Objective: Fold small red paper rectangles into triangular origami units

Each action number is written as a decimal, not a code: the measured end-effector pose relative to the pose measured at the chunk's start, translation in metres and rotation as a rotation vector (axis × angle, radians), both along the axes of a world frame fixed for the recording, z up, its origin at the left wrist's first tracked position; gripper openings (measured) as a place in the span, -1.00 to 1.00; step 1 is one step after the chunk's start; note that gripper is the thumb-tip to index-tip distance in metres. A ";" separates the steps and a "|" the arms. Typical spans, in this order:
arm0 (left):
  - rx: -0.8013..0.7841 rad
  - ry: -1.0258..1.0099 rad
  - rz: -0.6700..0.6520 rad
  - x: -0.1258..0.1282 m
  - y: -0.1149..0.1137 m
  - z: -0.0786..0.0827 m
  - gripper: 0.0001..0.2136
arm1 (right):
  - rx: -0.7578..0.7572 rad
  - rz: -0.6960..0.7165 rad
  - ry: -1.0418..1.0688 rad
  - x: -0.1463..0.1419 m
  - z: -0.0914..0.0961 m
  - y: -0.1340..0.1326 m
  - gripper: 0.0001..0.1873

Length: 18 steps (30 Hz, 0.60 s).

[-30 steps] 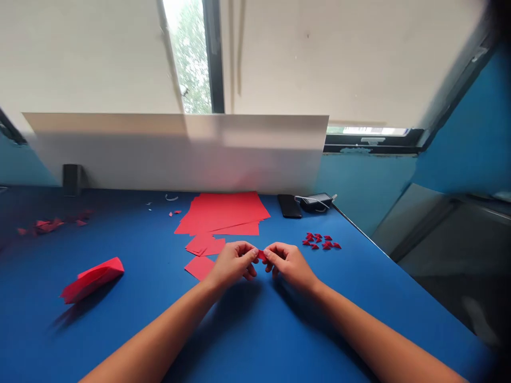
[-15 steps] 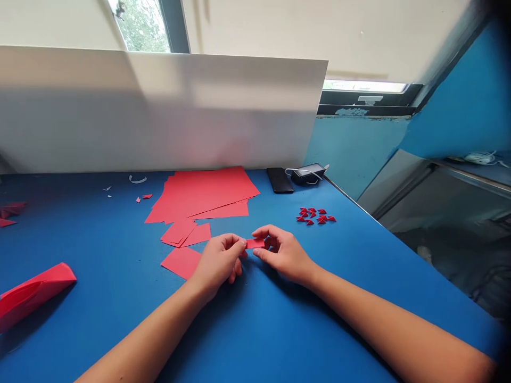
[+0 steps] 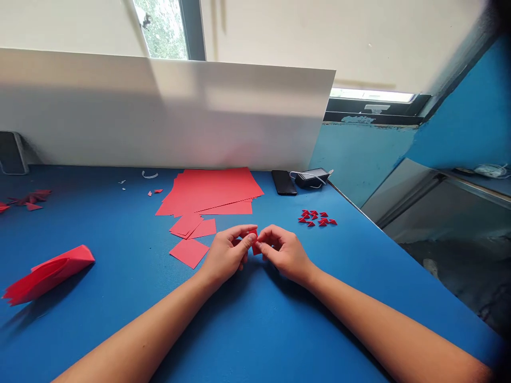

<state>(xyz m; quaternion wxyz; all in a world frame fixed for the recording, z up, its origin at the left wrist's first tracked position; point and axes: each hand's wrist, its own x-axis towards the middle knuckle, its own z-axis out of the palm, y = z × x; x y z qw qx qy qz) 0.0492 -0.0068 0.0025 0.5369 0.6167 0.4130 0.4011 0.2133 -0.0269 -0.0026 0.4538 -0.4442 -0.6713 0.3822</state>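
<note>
My left hand (image 3: 227,255) and right hand (image 3: 285,254) are curled close together, their thumbs and fingertips pinching a small piece of red paper (image 3: 254,247) between them. Off to my right lie small folded red triangles (image 3: 315,218). Ahead, a stack of red paper sheets (image 3: 207,191) sits on the blue tabletop (image 3: 120,330), against a white board (image 3: 159,111), with a black phone (image 3: 283,182) nearby and a window (image 3: 162,29) above.
</note>
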 end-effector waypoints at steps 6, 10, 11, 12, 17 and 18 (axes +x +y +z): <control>-0.162 -0.111 0.026 -0.004 0.007 0.001 -0.70 | 0.033 0.054 -0.017 0.003 0.001 -0.002 -0.77; -0.249 -0.209 0.019 -0.006 0.009 0.002 -0.75 | 0.208 0.039 -0.126 0.004 0.001 -0.002 -0.79; -0.253 -0.216 0.009 -0.006 0.009 0.003 -0.76 | 0.239 0.038 -0.130 0.004 0.001 -0.002 -0.83; -0.250 -0.217 -0.003 -0.006 0.009 0.003 -0.77 | 0.261 0.038 -0.129 0.003 0.001 -0.002 -0.85; -0.181 -0.167 -0.051 -0.005 0.006 0.006 -0.76 | 0.224 0.014 -0.049 0.003 0.002 -0.001 -0.83; -0.167 -0.154 -0.054 -0.005 0.005 0.007 -0.75 | 0.187 0.001 -0.014 0.002 0.002 -0.001 -0.82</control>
